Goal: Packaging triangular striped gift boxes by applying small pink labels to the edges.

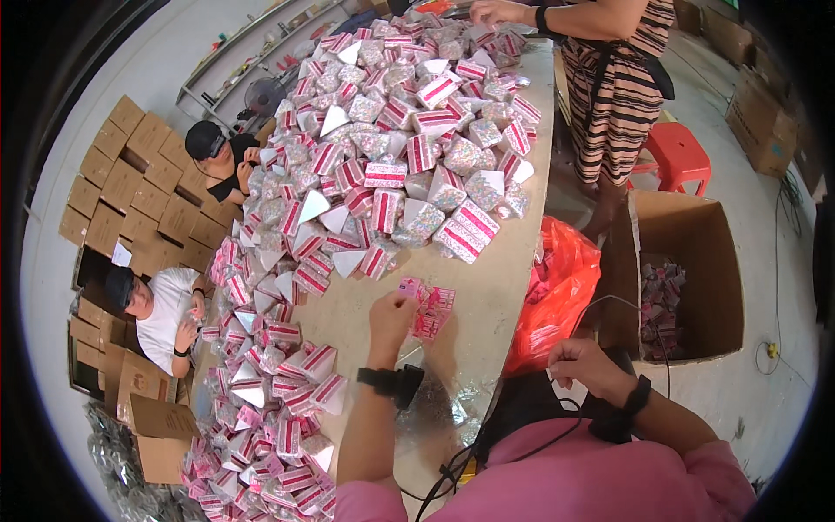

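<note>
My left hand (393,318) is closed above the table, its fingertips at the edge of flat pink printed cards (432,311), seemingly pinching one. Off the table's right edge, my right hand (584,364) is held with its fingers curled together; whatever it may grip is too small to tell. Ahead of both hands spreads a big heap of small clear packs (383,174) with pink-and-white labels and glittery contents. Similar packs (287,400) lie along the table's left side. Crinkled clear plastic (444,400) rests by my left forearm.
A red plastic bag (557,296) hangs by the table's right edge (513,304). Beyond it stands an open carton (687,348) with packs inside, and a red stool (678,157). Two people sit at the left; another stands at the far right. Stacked cartons (143,174) line the wall.
</note>
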Demonstrator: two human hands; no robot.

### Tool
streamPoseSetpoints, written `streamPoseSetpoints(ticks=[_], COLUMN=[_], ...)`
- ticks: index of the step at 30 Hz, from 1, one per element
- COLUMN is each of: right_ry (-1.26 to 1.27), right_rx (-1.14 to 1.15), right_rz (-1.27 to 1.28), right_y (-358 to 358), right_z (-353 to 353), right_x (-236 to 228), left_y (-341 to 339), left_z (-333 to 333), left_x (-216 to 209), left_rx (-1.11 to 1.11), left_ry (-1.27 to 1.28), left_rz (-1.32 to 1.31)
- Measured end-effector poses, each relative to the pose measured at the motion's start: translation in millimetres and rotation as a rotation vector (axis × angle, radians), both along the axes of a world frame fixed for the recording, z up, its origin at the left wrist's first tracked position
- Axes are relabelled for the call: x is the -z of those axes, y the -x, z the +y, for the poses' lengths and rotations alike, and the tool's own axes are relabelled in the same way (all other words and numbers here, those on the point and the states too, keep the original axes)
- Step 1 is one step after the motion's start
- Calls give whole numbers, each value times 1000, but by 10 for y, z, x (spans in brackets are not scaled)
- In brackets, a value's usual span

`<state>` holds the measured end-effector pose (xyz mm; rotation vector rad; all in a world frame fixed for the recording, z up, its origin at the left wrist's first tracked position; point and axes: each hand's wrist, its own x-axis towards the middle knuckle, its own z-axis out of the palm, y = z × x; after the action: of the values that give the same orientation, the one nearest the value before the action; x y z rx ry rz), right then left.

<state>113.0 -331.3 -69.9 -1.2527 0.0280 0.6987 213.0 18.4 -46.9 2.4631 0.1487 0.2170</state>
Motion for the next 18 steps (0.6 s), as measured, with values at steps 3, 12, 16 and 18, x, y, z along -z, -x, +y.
streamPoseSetpoints(ticks=[3,12,16,18], right_ry=[-1,-100,-181,-182], right_rx=[12,75,194,244], right_rz=[-35,-289,-396,-432], right_y=[-39,-409,-377,-352], right_z=[68,525,666,686], right_x=[-100,-753,-667,-566], left_y=[41,629,889,978], left_z=[80,-610,-977,-1105], left_x=[-391,-590,-506,-547], left_rx=[-83,22,62,87], left_ry=[388,1079,1332,1378], left_rz=[124,68,222,253])
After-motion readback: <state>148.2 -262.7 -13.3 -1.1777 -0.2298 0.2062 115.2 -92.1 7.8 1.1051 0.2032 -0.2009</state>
